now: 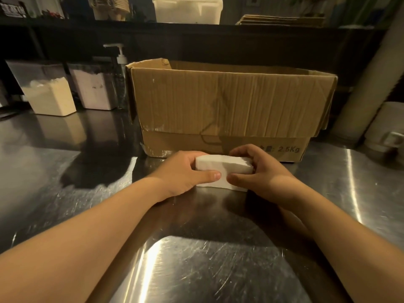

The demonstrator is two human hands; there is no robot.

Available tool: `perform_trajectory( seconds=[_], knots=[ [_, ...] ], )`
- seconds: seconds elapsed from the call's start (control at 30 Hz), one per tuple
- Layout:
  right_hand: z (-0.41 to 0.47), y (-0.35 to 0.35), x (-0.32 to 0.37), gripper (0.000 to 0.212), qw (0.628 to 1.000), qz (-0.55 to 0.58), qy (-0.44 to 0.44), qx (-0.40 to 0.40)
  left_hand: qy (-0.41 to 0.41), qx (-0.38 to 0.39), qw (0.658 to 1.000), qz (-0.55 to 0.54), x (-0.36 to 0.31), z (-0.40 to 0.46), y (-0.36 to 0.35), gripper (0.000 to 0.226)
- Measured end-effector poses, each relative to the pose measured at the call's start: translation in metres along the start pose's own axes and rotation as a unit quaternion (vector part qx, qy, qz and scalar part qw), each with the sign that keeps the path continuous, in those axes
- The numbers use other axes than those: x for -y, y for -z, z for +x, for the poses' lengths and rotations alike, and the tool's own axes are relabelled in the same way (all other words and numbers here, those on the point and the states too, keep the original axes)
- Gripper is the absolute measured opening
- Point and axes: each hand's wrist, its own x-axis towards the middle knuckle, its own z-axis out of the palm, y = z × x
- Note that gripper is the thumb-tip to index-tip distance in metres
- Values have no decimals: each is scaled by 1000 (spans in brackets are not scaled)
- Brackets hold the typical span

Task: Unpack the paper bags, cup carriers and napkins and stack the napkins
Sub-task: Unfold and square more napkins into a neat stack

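Both hands, left hand (185, 171) and right hand (262, 173), fingers clamp napkin stack (225, 166) | white, thick, edges uneven

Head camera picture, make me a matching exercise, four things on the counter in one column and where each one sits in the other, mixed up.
Things:
1. napkins
2. box
3. pump bottle
4. powder tub

Places:
A. far left of the counter
B. just left of the box's back corner
C. between the left hand and right hand
D. right behind the napkins, flaps open

Pairs: 1-C, 2-D, 3-B, 4-A
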Motion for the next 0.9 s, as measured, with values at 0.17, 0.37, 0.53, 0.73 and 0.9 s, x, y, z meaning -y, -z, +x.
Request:
perform_trajectory(
  seconds=[0.17,0.37,0.53,0.73,0.9],
  knots=[
    [-4,0,0,122,997,-29,-9,71,0,35,998,58,-3,-2,-2,27],
    [0,1,5,40,995,-93,-11,15,-2,11,999,30,0,0,0,27],
    [2,2,-1,19,996,-91,-5,4,-24,-23,999,2,5,1,-1,23],
    [3,3,-3,29,996,-81,-29,32,-28,-21,999,-9,10,2,1,29],
    [3,9,-1,50,994,-98,-37,-18,-16,-31,999,22,8,3,2,22]
  ],
)
